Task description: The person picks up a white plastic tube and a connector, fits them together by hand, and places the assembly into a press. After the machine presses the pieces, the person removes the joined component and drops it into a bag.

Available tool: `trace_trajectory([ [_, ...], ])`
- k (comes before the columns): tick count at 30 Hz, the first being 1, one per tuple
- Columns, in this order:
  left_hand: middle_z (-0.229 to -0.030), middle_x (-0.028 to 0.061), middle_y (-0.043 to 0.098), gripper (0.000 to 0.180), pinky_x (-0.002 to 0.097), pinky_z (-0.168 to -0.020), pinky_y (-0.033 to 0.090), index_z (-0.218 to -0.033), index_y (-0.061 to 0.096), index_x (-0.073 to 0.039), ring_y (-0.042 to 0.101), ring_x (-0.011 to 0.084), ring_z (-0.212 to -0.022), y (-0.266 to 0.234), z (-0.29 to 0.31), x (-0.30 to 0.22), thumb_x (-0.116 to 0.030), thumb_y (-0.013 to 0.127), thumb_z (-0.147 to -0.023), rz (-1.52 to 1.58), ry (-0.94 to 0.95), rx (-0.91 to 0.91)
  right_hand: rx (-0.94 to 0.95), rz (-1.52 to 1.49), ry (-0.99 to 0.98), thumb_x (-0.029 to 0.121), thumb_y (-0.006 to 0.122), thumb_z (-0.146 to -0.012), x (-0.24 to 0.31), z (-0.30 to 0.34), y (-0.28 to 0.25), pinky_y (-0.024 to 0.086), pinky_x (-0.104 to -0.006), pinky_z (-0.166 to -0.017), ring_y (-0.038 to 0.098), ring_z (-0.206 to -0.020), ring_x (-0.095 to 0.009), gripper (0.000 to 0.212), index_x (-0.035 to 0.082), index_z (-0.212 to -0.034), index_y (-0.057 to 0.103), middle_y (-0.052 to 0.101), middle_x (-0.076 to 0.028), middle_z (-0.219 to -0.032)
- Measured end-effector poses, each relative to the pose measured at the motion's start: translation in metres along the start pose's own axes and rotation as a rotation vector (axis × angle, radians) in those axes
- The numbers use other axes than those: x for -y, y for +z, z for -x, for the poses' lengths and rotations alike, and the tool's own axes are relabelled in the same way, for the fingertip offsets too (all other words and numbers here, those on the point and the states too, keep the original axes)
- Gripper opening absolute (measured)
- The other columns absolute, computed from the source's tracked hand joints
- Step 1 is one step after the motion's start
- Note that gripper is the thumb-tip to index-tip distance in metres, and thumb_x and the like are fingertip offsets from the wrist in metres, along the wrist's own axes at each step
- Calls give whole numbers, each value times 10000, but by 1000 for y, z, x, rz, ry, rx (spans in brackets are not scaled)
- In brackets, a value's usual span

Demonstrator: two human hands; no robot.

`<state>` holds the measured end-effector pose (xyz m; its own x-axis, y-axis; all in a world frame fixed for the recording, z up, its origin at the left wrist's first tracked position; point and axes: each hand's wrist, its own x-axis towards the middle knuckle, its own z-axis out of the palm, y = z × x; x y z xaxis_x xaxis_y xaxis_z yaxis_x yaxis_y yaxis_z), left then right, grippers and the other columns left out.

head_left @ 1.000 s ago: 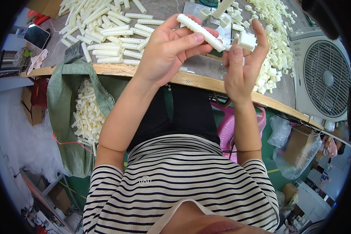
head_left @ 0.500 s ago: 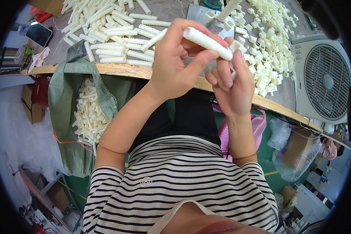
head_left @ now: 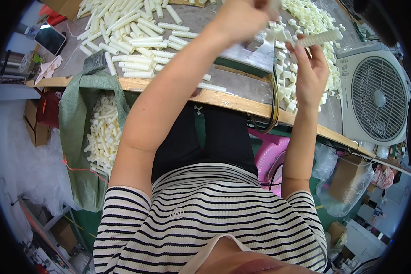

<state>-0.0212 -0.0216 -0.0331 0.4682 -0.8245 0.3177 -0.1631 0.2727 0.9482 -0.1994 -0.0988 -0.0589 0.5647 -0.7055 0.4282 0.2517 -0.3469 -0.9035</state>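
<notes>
My right hand [head_left: 313,72] pinches a white ridged plastic tube [head_left: 322,38] near its left end, and the tube points off to the right. Just left of those fingers are small white square pieces [head_left: 281,35]; whether they touch the hand is unclear. My left hand [head_left: 249,16] reaches to the far edge of the view, over a metal fixture [head_left: 253,57] on the table. Its fingers are smeared by motion beside a blurred whitish shape, so I cannot tell whether they hold anything.
Many white tubes [head_left: 141,43] lie heaped at left on the grey table. Loose square pieces [head_left: 306,11] spread at right, beside a box fan [head_left: 374,96]. A green sack [head_left: 73,137] of white pieces hangs below the wooden edge [head_left: 233,101]. A phone [head_left: 50,39] lies far left.
My hands have parted. The left one has moved up and away from the tube toward the fixture. My right hand has moved right with a white ridged tube in its fingers.
</notes>
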Motion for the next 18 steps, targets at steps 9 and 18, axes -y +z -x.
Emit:
trace_trajectory([
  [9,-1042,141,599,208,404,-740,510,-921,625,-27,615,285,-922,-133,-14,60,13,589,-720,-1572,-54,94,147,531,-167,197,652,-803,-16,-30,26,429,-334,-840,586,-892,-198,242,72,-1006,693,613,-88,-954],
  [18,-987,133,592,216,403,-715,498,-1004,611,-39,616,281,-840,-129,6,55,-63,598,-790,-1586,69,160,181,393,-35,203,632,-826,-35,-30,9,446,-341,-824,566,-981,-184,315,81,-1115,651,616,-76,-1064],
])
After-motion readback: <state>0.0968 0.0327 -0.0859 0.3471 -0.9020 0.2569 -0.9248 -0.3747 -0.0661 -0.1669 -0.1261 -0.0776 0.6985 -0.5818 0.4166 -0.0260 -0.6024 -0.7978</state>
